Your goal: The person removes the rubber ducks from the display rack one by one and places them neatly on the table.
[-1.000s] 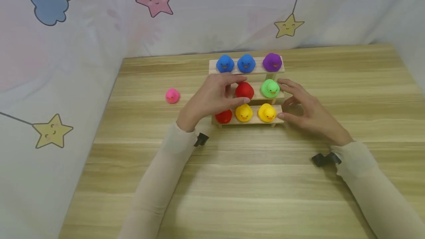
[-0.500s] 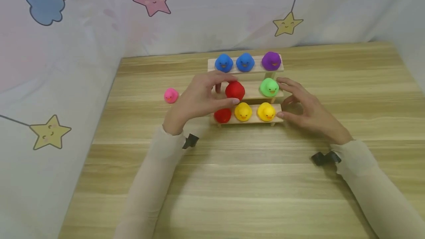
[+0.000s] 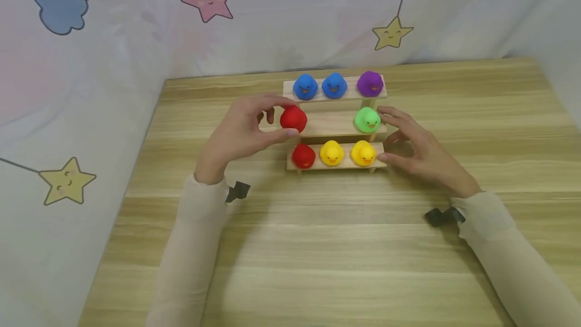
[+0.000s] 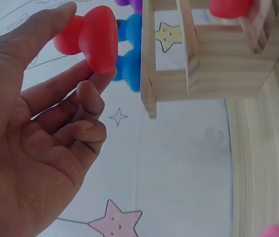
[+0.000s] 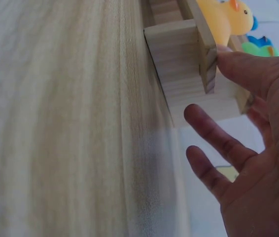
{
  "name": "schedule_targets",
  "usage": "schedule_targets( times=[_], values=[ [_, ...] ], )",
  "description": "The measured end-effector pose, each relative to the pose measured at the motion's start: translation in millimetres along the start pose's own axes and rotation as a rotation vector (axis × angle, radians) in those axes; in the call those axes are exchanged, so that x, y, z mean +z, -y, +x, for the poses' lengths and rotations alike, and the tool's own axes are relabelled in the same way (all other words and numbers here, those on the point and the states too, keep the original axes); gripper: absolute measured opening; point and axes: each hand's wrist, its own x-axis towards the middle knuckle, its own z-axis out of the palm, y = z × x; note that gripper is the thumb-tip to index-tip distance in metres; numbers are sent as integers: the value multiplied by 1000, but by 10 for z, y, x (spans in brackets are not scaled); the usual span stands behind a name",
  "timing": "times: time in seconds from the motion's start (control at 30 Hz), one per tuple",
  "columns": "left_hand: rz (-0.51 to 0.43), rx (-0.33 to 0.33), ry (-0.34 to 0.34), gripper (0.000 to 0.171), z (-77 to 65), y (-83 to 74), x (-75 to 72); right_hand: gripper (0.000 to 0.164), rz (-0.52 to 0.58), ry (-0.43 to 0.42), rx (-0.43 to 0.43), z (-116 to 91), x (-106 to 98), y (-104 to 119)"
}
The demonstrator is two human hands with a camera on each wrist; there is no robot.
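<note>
Thumb and forefinger of the left hand [image 3: 245, 127] pinch a red duck [image 3: 293, 119], which is by the left end of the wooden rack [image 3: 329, 123]. The right hand [image 3: 415, 148] has spread fingers, its thumb touching the lower shelf [image 3: 347, 158]; this light support seems good, while blue ducks [image 3: 334, 86] above need care.

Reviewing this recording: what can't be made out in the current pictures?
Face of the held red duck: not visible; in the left wrist view, the left hand's thumb covers part of it.
Pink object, left wrist view: cut off by the bottom edge.
Green duck's lower part, right wrist view: behind the right hand's thumb.
</note>
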Motion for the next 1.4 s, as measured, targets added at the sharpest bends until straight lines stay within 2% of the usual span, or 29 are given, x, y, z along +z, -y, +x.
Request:
schedule_targets(
  times=[0.33, 0.53, 0.73, 1.17, 1.4],
  values=[
    [27, -105, -46, 45, -183, 189, -249, 96, 13, -2, -15, 11, -2, 22],
    [6, -174, -66, 42, -257, 316, -335, 95, 18, 0, -4, 1, -6, 29],
    [11, -218, -54, 43, -294, 414, -369, 95, 31, -6, -20, 6, 0, 10],
    [80, -235, -13, 51, -319, 532, -362, 94, 25, -1, -6, 0, 10, 4],
    [69, -294, -5, 51, -303, 589, -359, 94, 19, 1, -3, -9, 2, 9]
  ],
)
